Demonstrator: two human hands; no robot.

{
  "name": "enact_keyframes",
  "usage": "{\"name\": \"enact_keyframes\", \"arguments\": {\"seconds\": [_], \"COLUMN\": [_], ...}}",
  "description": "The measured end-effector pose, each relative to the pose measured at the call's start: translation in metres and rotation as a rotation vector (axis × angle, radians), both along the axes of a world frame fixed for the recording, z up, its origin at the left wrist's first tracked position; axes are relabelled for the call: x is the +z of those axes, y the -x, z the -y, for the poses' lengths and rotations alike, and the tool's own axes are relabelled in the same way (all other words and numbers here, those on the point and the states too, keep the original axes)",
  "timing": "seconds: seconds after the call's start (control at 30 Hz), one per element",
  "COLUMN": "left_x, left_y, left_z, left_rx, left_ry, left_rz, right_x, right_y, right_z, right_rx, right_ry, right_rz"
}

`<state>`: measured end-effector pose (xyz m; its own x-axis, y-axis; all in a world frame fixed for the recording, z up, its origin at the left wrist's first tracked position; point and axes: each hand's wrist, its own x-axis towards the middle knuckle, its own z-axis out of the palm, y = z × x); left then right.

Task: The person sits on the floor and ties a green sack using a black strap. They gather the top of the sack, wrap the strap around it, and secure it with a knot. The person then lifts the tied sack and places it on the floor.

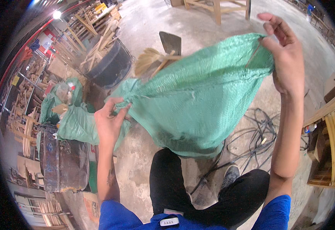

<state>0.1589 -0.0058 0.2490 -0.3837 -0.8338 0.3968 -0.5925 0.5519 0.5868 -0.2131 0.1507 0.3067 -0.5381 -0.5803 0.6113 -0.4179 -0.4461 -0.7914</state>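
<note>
A green woven plastic sack [198, 103] hangs stretched between my two hands, in front of my knees. On the left, my left hand [111, 113] pinches a bunched corner of it between thumb and fingers. Higher up on the right, my right hand [284, 50] grips the sack's other upper corner, thumb in front, with some fingers raised off the cloth. The sack's lower part bulges down close to my legs. Whether anything lies inside it cannot be seen.
A dark tub [111, 65] of wood offcuts stands at far left. Near it are a broom [148, 61] and a dustpan [170, 43]. A rusty drum [65, 163] with another green sack [77, 124] is at left. Black cable [257, 134] coils on the floor beside a wooden shelf [334, 145].
</note>
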Motion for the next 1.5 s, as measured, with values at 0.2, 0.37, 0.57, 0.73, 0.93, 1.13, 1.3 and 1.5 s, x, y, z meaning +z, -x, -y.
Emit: {"name": "enact_keyframes", "arguments": {"seconds": [0.2,0.37,0.57,0.73,0.93,1.13,1.3,1.5], "left_x": [0.027,-0.038,-0.111,-0.111,-0.102,-0.077,-0.066,-0.085], "left_y": [-0.030,-0.003,0.049,0.049,0.064,0.110,0.123,0.114], "left_z": [0.007,-0.005,-0.025,-0.023,-0.030,-0.049,-0.051,-0.045], "left_rx": [-0.263,-0.535,-0.626,-0.521,0.044,-0.504,-0.590,-0.795], "left_ry": [0.000,0.007,0.110,-0.333,-0.366,-0.962,-0.803,-0.630], "left_rz": [0.141,0.015,0.010,-0.380,-0.061,-1.119,-0.615,-0.283], "right_x": [0.034,0.052,0.057,0.057,0.065,0.035,0.005,-0.012], "right_y": [-0.011,-0.034,-0.044,-0.027,-0.014,-0.031,-0.021,0.011], "right_z": [-0.005,-0.018,-0.027,-0.035,-0.034,0.001,0.013,-0.004], "right_rx": [-0.359,-0.303,-0.266,-0.492,-0.173,0.088,0.080,0.113], "right_ry": [-0.170,-0.288,-0.342,-0.578,-0.534,-0.235,-0.019,0.229], "right_rz": [-0.575,-0.641,-0.546,-0.696,-0.521,0.077,0.459,0.718]}}
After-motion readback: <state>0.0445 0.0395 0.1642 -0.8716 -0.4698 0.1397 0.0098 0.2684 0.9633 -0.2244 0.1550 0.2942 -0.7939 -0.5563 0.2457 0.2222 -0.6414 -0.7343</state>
